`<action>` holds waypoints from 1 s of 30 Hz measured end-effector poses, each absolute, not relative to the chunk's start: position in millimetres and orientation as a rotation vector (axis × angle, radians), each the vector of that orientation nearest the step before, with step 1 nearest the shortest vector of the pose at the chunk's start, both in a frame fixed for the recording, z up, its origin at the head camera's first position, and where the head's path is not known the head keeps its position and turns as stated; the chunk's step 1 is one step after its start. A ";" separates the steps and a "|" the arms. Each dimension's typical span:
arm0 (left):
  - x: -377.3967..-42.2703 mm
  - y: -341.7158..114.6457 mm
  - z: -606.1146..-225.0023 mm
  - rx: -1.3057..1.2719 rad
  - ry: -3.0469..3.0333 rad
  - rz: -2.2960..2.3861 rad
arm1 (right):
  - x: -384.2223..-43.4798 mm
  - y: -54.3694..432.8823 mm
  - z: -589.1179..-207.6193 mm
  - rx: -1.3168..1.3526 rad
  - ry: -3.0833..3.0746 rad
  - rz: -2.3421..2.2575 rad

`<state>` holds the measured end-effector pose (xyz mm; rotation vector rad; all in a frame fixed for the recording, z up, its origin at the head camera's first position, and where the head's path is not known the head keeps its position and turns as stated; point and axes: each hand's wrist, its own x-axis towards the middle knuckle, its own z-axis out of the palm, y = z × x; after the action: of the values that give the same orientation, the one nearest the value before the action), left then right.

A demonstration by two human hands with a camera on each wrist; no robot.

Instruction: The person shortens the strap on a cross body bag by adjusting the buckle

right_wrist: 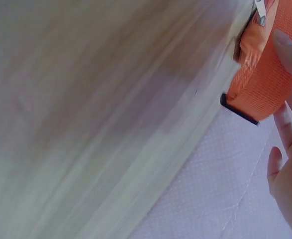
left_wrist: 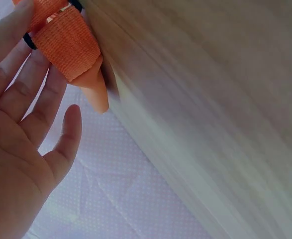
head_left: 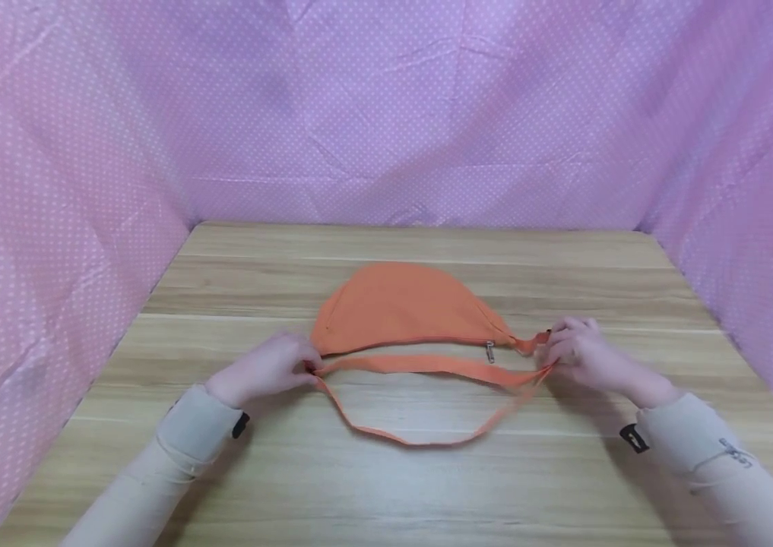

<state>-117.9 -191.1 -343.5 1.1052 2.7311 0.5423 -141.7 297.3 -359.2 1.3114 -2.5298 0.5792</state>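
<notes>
An orange waist bag [head_left: 407, 304] lies flat on the table, its curved edge away from me and its zipper side facing me. The silver zipper pull [head_left: 490, 352] hangs near the right end. At the bag's left end my left hand [head_left: 264, 371] pinches the orange strap [left_wrist: 68, 47] beside a black buckle piece [left_wrist: 30, 41]. Between thumb and fingers my right hand [head_left: 597, 360] holds the strap [right_wrist: 272, 74] on the right, close to a black slider [right_wrist: 239, 109]. One stretch of strap runs between both hands; another sags toward me in a loop.
The wood-grain table [head_left: 386, 494] spreads around the bag on every side. Pink polka-dot cloth [head_left: 386, 114] hangs behind the table and along its left and right sides.
</notes>
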 end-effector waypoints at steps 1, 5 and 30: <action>-118.5 -191.8 -343.9 1.103 2.733 0.547 | -142.3 298.8 -359.1 1.291 -2.528 0.586; -120.9 -196.7 -345.8 1.103 2.754 0.560 | -144.7 308.7 -359.7 1.217 -2.561 0.657; -120.4 -200.1 -339.0 0.983 2.784 0.483 | -141.3 317.7 -355.9 1.162 -2.907 0.584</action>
<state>-120.4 -200.1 -339.0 0.9827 2.7843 0.4825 -141.3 317.7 -355.9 1.1615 -2.9074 0.5840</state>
